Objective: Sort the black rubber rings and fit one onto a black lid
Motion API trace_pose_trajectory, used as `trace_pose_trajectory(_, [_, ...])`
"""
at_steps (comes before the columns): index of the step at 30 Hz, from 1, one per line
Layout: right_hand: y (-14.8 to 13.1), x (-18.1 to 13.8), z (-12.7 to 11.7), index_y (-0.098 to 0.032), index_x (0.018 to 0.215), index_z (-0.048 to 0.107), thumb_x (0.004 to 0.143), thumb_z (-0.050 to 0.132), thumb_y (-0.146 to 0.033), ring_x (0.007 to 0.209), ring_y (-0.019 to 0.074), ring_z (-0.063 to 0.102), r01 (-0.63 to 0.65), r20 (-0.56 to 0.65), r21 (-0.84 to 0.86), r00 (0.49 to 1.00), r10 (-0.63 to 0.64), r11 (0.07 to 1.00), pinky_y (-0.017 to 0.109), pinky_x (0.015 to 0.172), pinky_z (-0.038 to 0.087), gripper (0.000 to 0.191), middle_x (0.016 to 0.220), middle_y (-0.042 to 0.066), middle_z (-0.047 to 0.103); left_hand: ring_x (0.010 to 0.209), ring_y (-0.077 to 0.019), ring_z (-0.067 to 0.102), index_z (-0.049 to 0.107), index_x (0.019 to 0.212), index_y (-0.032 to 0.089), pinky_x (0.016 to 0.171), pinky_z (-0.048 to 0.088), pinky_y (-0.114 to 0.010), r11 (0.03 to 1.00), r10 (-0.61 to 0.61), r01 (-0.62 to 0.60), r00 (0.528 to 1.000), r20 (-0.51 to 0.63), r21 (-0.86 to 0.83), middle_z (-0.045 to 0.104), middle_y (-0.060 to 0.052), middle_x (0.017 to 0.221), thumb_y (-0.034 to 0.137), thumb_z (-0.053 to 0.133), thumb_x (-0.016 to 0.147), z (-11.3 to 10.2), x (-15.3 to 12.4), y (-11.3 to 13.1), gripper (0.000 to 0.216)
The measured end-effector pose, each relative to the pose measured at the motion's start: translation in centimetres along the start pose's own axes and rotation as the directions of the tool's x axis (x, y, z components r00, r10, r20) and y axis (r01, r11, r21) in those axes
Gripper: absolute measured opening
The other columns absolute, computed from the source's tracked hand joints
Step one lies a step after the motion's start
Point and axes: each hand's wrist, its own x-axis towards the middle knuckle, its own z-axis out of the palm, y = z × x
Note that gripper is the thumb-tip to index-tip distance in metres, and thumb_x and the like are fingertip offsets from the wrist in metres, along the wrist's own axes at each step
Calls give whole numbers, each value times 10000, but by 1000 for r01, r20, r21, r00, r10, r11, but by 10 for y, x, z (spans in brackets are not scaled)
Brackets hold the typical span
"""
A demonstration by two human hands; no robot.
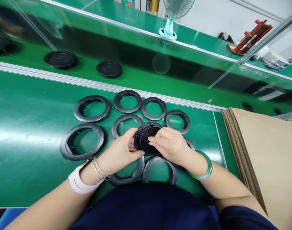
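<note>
I am working at the green table [28, 127], with the stack of cardboard sheets [268, 153] lying at my right and the conveyor belt [141, 80] lying behind it, where two black discs [109, 68] are resting well apart. On the table in front of me, the black rings [82, 141] are lying flat in rows, some apart and some just touching. Above the middle of them I am holding the black round part [146, 135], lifted off the table and tilted toward me. My left hand [122, 151] is gripping its left edge with the fingers closed on it. My right hand [171, 145] is closed on its right side, the fingertips [155, 140] pressing on its face. I am judging that I am seating something into this part, but what is lying under my fingers I cannot tell. The next move, as I am judging it, is calling for even pressure around the rim, and for a firm left grip so the part is not turning
</note>
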Motion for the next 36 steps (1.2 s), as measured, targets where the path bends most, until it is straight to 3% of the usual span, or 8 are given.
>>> trace_pose_trajectory(4, [-6, 1, -1, -97, 1027, 700, 1049, 508, -150, 776, 220, 532, -25, 41, -51, 999, 27, 998, 365, 697, 484, 200, 860, 94, 608, 836, -210, 733, 455, 1127, 229, 753, 609, -326, 999, 28, -28, 1000, -14, 45, 695, 31, 862, 177, 721, 749, 2, 0, -1, 465])
trace_pose_trajectory(10, [-11, -1, 2, -3, 1317, 579, 1025, 464, -83, 861, 259, 507, -14, 119, -144, 992, 32, 989, 416, 794, 510, 324, 991, 147, 597, 859, -207, 734, 452, 1102, 228, 767, 615, -323, 999, 32, -31, 999, -32, 22, 691, 31, 884, 161, 730, 740, 4, 0, -4, 461])
trace_pose_trajectory(17, [-16, 6, -2, -25, 1247, 618, 1040, 456, -135, 874, 282, 501, 13, 188, -223, 982, 30, 975, 445, 753, 497, 285, 968, 147, 594, 867, -222, 731, 441, 1135, 225, 791, 618, -366, 999, 26, -27, 999, -30, -33, 683, 19, 904, 169, 747, 731, 5, 0, -7, 510])
trace_pose_trajectory(20, [-13, 7, -8, -108, 1263, 608, 1053, 529, -250, 1032, 305, 520, -128, -38, -134, 992, 124, 983, 496, 899, 473, 266, 1104, 150, 589, 896, -209, 720, 433, 1126, 221, 809, 608, -352, 990, 26, -31, 999, -37, -136, 668, 21, 936, 170, 766, 714, 5, 0, -6, 532])
trace_pose_trajectory(22, [-8, 6, -9, -161, 1289, 590, 1039, 556, -265, 1120, 309, 510, -305, -166, -9, 939, 300, 952, 515, 985, 438, 272, 1197, 149, 563, 899, -202, 712, 430, 1125, 219, 795, 603, -335, 985, 25, -32, 999, -45, -170, 661, 19, 947, 170, 766, 715, 6, -1, -4, 532])
trace_pose_trajectory(25, [1, 5, -4, -197, 1214, 610, 1007, 582, -224, 1094, 275, 542, -495, -74, 266, 845, 530, 827, 461, 975, 455, 211, 1154, 107, 586, 960, -204, 695, 417, 1184, 228, 817, 595, -338, 990, 30, -38, 998, -61, -138, 656, -13, 1055, 178, 759, 728, 9, -2, -4, 573])
trace_pose_trajectory(28, [7, 4, 4, -197, 1012, 629, 958, 620, -185, 971, 227, 562, -551, -2, 438, 789, 614, 710, 386, 890, 470, 56, 1007, 46, 587, 1072, -235, 665, 372, 1289, 255, 872, 592, -377, 997, 33, -37, 997, -65, -68, 616, -56, 1208, 198, 766, 723, 11, -4, -7, 692])
trace_pose_trajectory(36, [4, 3, 16, -189, 864, 586, 856, 700, -158, 856, 198, 529, -561, 10, 549, 745, 667, 619, 333, 780, 423, 119, 896, -1, 515, 1182, -285, 610, 372, 1343, 256, 985, 551, -453, 982, 141, -131, 988, -67, 138, 568, -96, 1296, 429, 757, 820, 10, -12, -11, 672])
